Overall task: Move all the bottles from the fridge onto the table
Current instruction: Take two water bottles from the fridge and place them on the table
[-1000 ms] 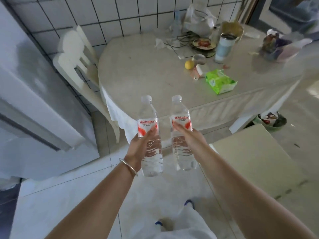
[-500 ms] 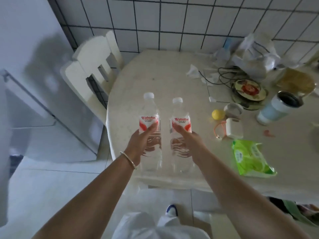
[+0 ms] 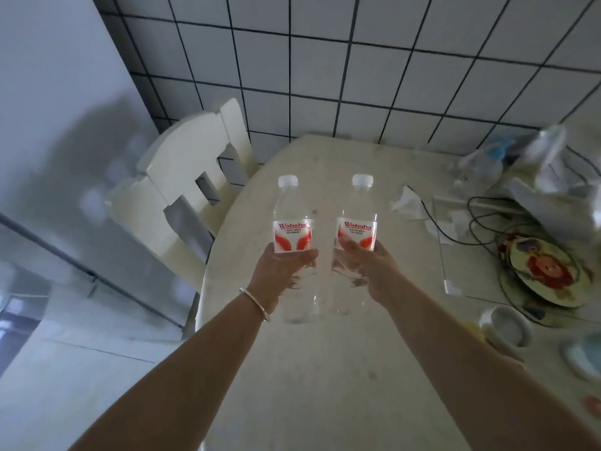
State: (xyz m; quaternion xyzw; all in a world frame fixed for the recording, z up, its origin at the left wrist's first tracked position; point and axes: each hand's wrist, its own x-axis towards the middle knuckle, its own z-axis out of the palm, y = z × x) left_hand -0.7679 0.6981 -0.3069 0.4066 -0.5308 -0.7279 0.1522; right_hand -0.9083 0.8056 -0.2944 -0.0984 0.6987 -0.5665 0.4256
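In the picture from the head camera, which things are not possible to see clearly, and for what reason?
- Bases of the left bottle and right bottle: clear plastic, blurred; touching the table or not, cannot tell.
- Fingers of the left hand and right hand: partly hidden behind the bottles.
- Fridge: motion blur; its inside is not shown.
- Cup and clutter at right: blurred, cut by the frame edge.
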